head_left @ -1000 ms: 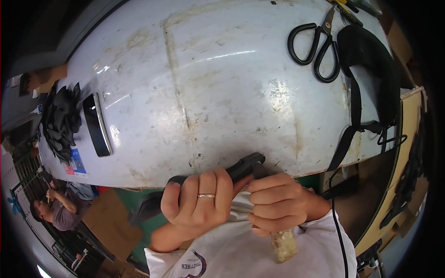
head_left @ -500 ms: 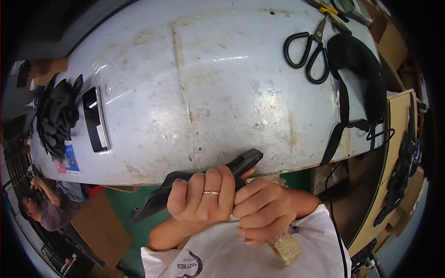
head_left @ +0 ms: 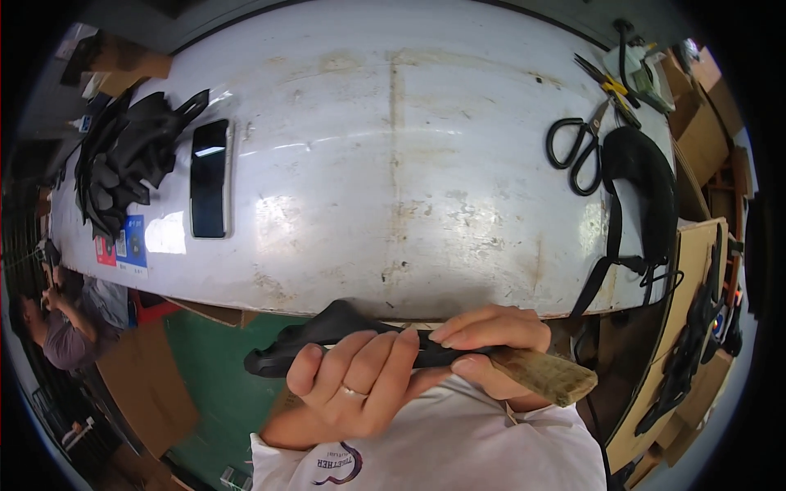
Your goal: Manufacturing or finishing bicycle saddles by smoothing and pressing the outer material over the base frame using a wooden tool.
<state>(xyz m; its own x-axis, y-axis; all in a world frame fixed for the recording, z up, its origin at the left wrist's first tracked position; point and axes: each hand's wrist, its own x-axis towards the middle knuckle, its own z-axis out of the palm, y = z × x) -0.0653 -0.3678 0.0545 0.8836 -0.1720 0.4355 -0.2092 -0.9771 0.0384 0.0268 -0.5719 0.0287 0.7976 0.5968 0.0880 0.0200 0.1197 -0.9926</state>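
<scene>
At the table's near edge, my left hand (head_left: 356, 380), with a ring on one finger, wraps round a black, rubbery-looking piece (head_left: 282, 352). One end of that piece sticks out to the left, and a flap rises above my knuckles. My right hand (head_left: 495, 335) is closed round a flat wooden stick (head_left: 548, 375), its worn end pointing right and down. Thumb and fingers there also meet the black piece's right end. The stick's other end is hidden, and whether it sits inside the black piece I cannot tell.
On the white table (head_left: 327, 180), a phone (head_left: 210, 180) lies beside a heap of black pieces (head_left: 135, 155). Scissors (head_left: 583, 151), pliers (head_left: 607, 80) and a black strapped item (head_left: 643, 180) lie at right. Another person (head_left: 70, 327) works at far left. Cardboard (head_left: 151, 385) stands below.
The black piece has turned from slanting up-right to nearly level. My right hand has opened from a fist into a looser grip, and the wooden stick has swung up to the right.
</scene>
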